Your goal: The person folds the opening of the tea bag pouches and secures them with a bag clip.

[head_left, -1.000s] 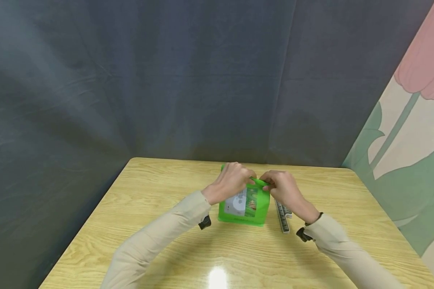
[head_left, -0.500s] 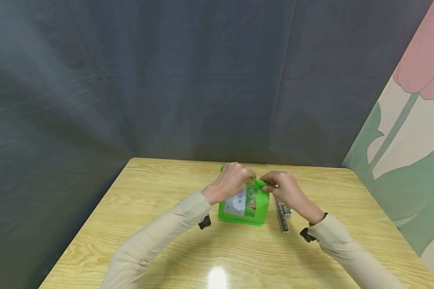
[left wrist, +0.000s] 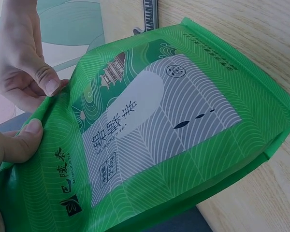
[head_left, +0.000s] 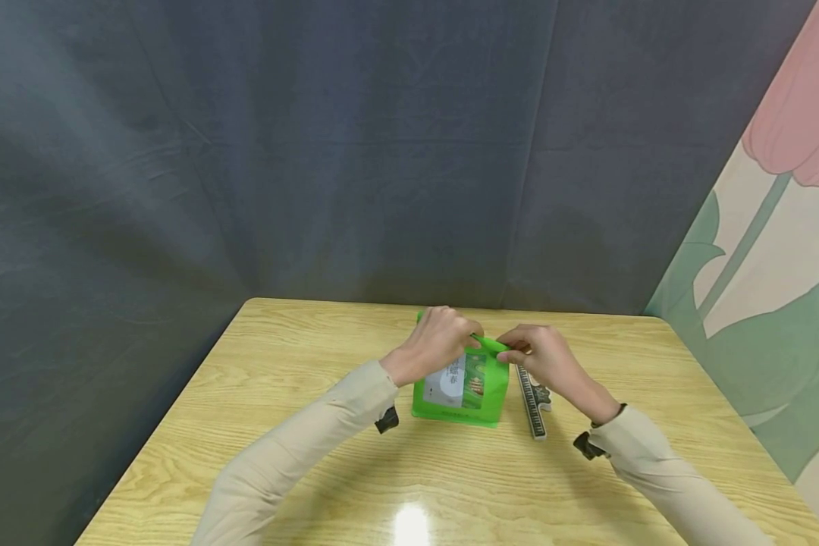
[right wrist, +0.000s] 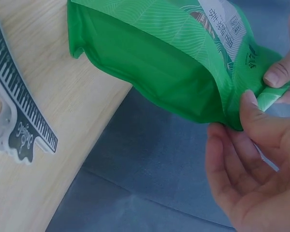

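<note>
A green tea bag (head_left: pixel 493 390) with a grey label stands on the table, its printed front facing the head camera. My left hand (head_left: pixel 437 341) pinches its top edge near the middle; in the left wrist view the left thumb (left wrist: pixel 21 145) presses on the bag (left wrist: pixel 150 111). My right hand (head_left: pixel 547 360) pinches the top right corner between thumb and fingers, as the right wrist view shows of this hand (right wrist: pixel 258 164). The top edge looks creased between the hands. To the right of the bag lies a clip with a piano-key pattern (head_left: pixel 534 409), touched by neither hand.
The light wooden table (head_left: pixel 300 334) ends at a dark curtain (head_left: pixel 382 189) behind the bag. At the right stands a wall painted with a pink flower (head_left: pixel 798 129). In the right wrist view the clip (right wrist: pixel 24 104) lies near the table edge.
My right hand has shifted slightly to the right, its wrist moving outward, while its fingertips stay at the bag's corner. The left hand and the bag look nearly still.
</note>
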`<state>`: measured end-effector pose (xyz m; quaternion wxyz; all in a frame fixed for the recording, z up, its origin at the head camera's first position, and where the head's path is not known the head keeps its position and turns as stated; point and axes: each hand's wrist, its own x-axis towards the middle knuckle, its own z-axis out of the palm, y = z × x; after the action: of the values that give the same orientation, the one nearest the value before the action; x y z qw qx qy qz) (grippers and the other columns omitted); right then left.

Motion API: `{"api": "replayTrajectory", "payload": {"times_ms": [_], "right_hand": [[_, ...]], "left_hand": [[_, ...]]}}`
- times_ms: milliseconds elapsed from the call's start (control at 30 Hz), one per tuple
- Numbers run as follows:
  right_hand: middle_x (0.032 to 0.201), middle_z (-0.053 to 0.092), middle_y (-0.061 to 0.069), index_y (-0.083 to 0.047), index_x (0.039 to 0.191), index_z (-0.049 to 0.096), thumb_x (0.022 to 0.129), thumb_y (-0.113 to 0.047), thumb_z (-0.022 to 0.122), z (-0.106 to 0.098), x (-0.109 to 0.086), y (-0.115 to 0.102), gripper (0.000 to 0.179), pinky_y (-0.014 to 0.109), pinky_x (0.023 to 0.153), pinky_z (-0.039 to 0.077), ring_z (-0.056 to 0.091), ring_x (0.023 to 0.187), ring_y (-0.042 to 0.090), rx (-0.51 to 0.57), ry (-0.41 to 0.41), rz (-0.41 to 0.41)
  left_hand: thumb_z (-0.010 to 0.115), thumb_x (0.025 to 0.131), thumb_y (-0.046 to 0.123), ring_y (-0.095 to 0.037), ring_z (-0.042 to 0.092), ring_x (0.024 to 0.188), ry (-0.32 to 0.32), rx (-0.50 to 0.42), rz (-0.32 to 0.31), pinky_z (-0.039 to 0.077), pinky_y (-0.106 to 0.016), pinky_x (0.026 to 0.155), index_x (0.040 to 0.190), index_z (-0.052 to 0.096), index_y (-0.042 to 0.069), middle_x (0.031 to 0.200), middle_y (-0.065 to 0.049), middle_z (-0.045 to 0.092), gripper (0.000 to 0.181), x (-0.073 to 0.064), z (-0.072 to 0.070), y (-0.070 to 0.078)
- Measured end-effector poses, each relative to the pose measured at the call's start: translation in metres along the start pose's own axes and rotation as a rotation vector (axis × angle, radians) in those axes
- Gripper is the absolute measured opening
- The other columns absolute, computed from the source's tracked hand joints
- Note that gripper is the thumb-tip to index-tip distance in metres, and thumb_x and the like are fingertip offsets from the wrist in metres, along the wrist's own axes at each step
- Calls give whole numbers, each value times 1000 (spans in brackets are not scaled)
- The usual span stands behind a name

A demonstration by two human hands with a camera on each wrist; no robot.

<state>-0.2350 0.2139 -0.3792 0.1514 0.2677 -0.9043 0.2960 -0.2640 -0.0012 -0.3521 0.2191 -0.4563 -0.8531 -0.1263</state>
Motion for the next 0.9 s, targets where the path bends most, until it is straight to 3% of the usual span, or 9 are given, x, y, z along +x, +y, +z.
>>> {"api": "replayTrajectory", "payload": {"times_ms": [633, 900], "right_hand": [[82, 72, 4, -1, 92, 76, 80, -3, 80, -5, -5, 7, 13, 26, 63, 55, 67, 69, 14, 4, -15, 14], [81, 71, 2, -4, 89, 76, 83, -3, 78, -7, -13, 16, 6, 28, 62, 54, 66, 69, 13, -1, -40, 67]], "left_hand": [[79, 85, 18, -1, 44, 50, 10, -19, 1, 31, -12, 45, 95, 80, 14, 83, 2, 75, 11, 1, 0, -1], [79, 85, 18, 0, 45, 50, 19, -31, 4, 32, -12, 45, 95, 80, 14, 84, 2, 75, 11, 0, 1, -1]]}}
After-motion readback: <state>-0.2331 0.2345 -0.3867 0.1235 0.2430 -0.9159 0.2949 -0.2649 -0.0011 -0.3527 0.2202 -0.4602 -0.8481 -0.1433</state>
